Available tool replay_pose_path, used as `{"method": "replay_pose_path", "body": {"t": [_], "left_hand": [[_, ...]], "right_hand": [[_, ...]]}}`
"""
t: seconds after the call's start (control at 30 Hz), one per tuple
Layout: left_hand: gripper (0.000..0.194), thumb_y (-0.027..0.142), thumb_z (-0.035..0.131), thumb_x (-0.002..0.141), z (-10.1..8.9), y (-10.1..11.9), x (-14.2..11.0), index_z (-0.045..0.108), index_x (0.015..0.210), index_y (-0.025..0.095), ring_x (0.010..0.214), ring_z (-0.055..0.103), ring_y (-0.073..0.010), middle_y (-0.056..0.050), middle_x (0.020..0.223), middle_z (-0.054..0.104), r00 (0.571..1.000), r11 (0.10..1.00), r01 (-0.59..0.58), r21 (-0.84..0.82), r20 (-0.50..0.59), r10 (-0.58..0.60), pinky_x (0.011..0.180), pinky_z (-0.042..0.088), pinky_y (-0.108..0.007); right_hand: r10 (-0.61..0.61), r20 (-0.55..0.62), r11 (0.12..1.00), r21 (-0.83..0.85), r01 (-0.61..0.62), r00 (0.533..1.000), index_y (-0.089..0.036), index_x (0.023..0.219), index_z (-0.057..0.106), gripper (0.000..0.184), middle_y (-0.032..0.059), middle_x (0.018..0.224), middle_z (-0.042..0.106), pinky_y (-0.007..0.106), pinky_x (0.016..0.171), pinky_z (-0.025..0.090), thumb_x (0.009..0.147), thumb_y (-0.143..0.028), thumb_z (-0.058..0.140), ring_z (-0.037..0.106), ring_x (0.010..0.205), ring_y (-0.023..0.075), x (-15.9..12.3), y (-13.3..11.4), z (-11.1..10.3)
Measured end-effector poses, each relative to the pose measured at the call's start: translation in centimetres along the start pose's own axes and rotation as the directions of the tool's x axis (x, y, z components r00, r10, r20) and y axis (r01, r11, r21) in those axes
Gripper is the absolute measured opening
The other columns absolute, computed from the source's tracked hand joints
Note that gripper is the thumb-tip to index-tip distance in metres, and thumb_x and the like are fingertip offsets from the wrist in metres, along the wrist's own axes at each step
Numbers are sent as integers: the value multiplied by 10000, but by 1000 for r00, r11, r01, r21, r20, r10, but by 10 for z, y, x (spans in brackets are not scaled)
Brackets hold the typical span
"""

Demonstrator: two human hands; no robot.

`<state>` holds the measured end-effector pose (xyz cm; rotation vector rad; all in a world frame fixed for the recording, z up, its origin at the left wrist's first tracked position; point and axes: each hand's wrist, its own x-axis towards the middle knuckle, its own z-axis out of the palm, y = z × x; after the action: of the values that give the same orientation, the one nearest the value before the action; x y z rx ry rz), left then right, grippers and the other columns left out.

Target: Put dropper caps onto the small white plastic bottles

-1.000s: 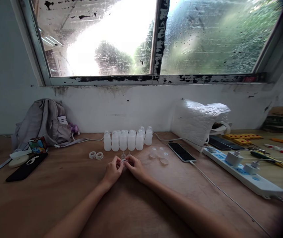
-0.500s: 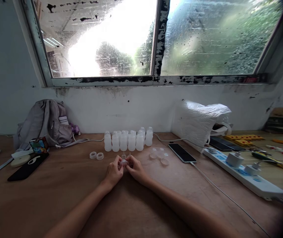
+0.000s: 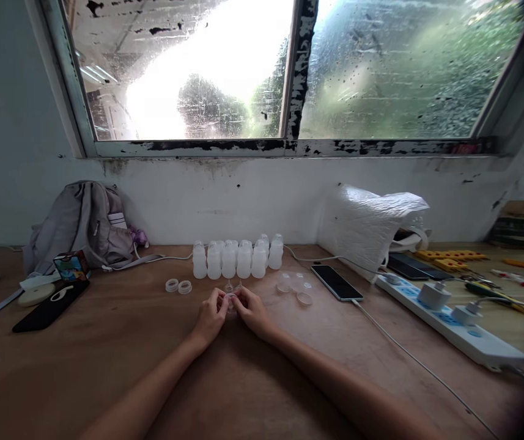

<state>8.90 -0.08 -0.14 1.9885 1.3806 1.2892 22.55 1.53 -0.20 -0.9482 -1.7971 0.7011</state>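
Bottles (image 3: pixel 236 259) are lined up in a row on the wooden table (image 3: pixel 106 342) behind both hands. Between the left hand (image 3: pixel 210 318) and right hand (image 3: pixel 252 311), fingertips pinched, a small clear cap (image 3: pixel 231 299) is gripped.

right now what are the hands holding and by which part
Both the left hand and the right hand pinch one small clear plastic piece between their fingers, one on each side; which part of it they grip cannot be told.
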Motion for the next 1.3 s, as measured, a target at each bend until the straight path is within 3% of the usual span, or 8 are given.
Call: {"method": "replay_pose_path", "body": {"t": [0.47, 0.73, 0.87, 1.3], "left_hand": [[122, 280, 440, 767, 1, -3, 1, 463, 703, 178, 579, 557, -117, 3, 623, 573, 1000, 1000, -16, 13, -1, 16, 546, 407, -199], [97, 265, 451, 765, 0, -4, 3, 494, 799, 185, 631, 582, -126, -12, 700, 615, 1000, 1000, -3, -15, 17, 4, 585, 430, -211], [129, 212, 485, 731, -2, -3, 2, 476, 859, 192, 628, 579, -124, -10, 723, 611, 998, 1000, -31, 4, 45, 31, 598, 435, -214], [84, 176, 476, 711, -1, -2, 1, 469, 791, 201, 566, 554, -105, 15, 684, 596, 999, 996, -42, 84, 21, 40, 549, 408, -194]], "right_hand": [[46, 41, 999, -2, -46, 998, -161, 706, 503, 146, -11, 596, 534, 200, 483, 371, 753, -294, 465, 472, 529, 99, 1, 6, 1], [-17, -18, 998, -56, 16, 1000, -163, 745, 519, 79, 4, 661, 562, 216, 546, 386, 728, -200, 452, 491, 582, 108, 0, 0, 0], [-43, -5, 997, -61, 42, 999, -171, 805, 516, 156, -3, 684, 556, 212, 548, 383, 676, -125, 443, 484, 585, 105, -1, 0, -1], [-54, -14, 995, -84, 53, 998, -172, 759, 491, 113, -18, 633, 514, 205, 509, 340, 661, -137, 445, 428, 543, 97, 0, 9, 3]]}}
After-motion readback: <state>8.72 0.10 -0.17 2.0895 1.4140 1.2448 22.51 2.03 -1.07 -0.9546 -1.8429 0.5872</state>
